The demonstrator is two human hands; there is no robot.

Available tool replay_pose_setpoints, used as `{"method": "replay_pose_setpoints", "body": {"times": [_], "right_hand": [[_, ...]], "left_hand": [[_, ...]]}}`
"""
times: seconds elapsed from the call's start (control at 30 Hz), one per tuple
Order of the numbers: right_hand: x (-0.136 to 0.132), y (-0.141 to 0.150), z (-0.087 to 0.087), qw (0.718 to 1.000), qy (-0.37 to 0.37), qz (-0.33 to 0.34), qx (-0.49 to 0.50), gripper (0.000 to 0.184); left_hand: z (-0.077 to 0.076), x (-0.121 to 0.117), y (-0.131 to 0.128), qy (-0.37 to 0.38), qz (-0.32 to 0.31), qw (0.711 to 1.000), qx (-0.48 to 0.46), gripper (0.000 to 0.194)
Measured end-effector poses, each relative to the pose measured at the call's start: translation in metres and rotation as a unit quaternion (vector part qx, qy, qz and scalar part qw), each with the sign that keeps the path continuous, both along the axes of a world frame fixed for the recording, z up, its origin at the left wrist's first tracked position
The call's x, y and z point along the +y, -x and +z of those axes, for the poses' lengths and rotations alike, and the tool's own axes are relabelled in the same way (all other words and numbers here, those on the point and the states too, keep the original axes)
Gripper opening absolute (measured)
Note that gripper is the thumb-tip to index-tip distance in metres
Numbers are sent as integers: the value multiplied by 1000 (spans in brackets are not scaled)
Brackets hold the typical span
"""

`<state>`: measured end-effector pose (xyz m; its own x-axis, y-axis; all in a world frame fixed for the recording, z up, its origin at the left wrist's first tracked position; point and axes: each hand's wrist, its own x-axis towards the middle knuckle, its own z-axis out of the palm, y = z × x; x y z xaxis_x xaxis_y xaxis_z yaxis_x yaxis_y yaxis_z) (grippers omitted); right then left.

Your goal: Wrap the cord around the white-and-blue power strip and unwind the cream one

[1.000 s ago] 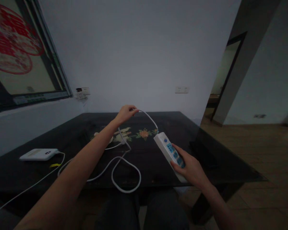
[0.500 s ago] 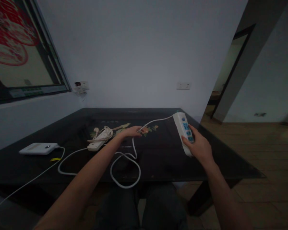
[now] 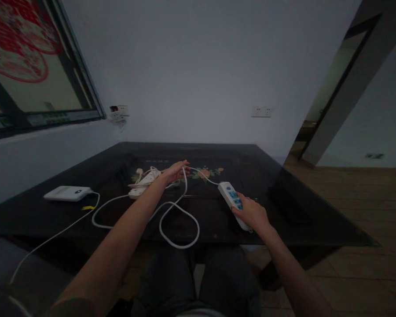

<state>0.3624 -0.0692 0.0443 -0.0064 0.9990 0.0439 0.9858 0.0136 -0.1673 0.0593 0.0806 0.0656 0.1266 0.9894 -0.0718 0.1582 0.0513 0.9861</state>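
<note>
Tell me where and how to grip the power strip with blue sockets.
Probably across the near half of the power strip, from the right, as the right hand does: the body is long and narrow, and its cord leaves from the far end.

Arms (image 3: 132, 224) outstretched, right fingers (image 3: 242, 198) curled

A single camera, worn on the person's head, looked forward and down across the dark surface (image 3: 218, 229). The view was close and wide: the thighs (image 3: 171, 277) lay at six o'clock, the left hand (image 3: 174, 172) just off centre toward eight, the right hand (image 3: 252, 213) at four. Beyond, the wall (image 3: 191, 75) filled twelve o'clock, with a window (image 3: 23, 94) at ten and a doorway (image 3: 336, 79) at two.
</note>
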Motion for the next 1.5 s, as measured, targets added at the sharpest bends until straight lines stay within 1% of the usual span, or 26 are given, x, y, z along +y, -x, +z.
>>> {"method": "replay_pose_setpoints", "body": {"times": [0.1,0.23,0.37,0.47,0.57,0.67,0.73,0.8,0.9,0.93,0.97,1.03,1.07,1.1,1.17,1.23,1.3,1.37,1.43,1.5], "right_hand": [[2,3,-4,1000,-16,-7,-6,60],[3,6,-6,1000,-11,-15,-14,61],[2,10,-6,1000,-8,-17,-16,61],[1,14,-6,1000,-1,-12,-18,60],[1,17,-6,1000,7,-4,-23,59],[1,18,-8,1000,12,-1,-24,59],[0,18,-9,1000,11,2,-22,59],[0,18,-10,1000,5,10,-16,62],[0,19,-14,1000,-15,22,7,63],[0,19,-15,999,-24,24,19,62],[-1,19,-16,999,-33,22,34,61],[-2,19,-18,995,-54,13,78,59],[-3,19,-18,992,-69,10,106,59],[-6,20,-17,986,-87,10,139,60],[-16,24,-14,967,-136,25,215,62],[-32,34,-10,936,-187,53,292,65],[-54,47,-7,904,-225,68,357,65],[-77,62,-7,879,-250,63,401,62],[-96,73,-9,862,-250,62,435,61],[-108,75,-12,845,-210,91,484,66]], "left_hand": [[-7,-7,-1,17,2,1000,1,52],[-5,-23,5,15,28,999,40,63],[1,-40,17,-5,62,992,109,62],[2,-52,28,-19,75,980,183,61],[1,-65,38,-45,87,960,264,61],[0,-81,42,-99,109,935,323,53],[1,-94,38,-143,121,920,344,47],[3,-110,27,-182,125,909,354,43],[6,-138,-1,-240,110,894,363,35],[5,-148,-12,-277,97,883,366,32],[3,-157,-24,-303,81,882,352,29],[-3,-174,-46,-312,24,905,290,27],[-7,-181,-57,-299,-5,920,255,27],[-12,-187,-67,-279,-21,934,224,29],[-21,-196,-87,-225,-24,961,159,38],[-26,-203,-105,-185,-28,980,64,48],[-26,-213,-118,-170,-44,984,-39,52],[-22,-225,-126,-158,-35,981,-102,48],[-17,-237,-126,-142,-16,983,-115,43],[-12,-247,-119,-134,-1,985,-106,43]]}}
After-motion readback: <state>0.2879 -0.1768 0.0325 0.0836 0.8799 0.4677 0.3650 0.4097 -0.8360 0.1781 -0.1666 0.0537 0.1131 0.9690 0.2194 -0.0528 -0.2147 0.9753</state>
